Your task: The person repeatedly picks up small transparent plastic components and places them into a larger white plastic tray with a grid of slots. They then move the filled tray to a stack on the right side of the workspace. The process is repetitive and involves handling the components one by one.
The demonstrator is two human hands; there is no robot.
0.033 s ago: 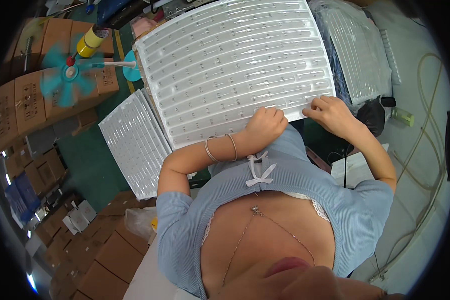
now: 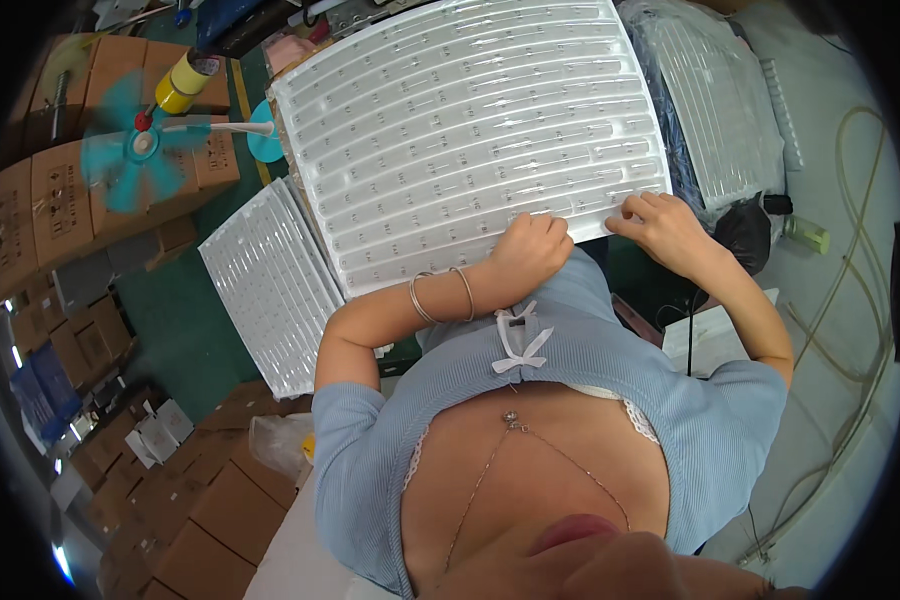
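A large white tray (image 2: 470,130) lies in front of me, with long curved rows of small clear pieces and slim strips in its channels. My left hand (image 2: 533,248) rests at its near edge, right of the middle, with the fingers curled in; what they hold, if anything, is hidden. By the near right corner, my right hand (image 2: 660,228) has thumb and fingers drawn together against the rim. Whatever sits between those fingertips is too small to make out.
Similar trays (image 2: 270,290) are stacked lower on the left. A plastic-wrapped tray stack (image 2: 715,110) stands at the right. Beyond the left side are a teal fan (image 2: 142,145), a yellow roll (image 2: 182,82) and cardboard boxes (image 2: 65,200). A hose (image 2: 850,250) trails along the right floor.
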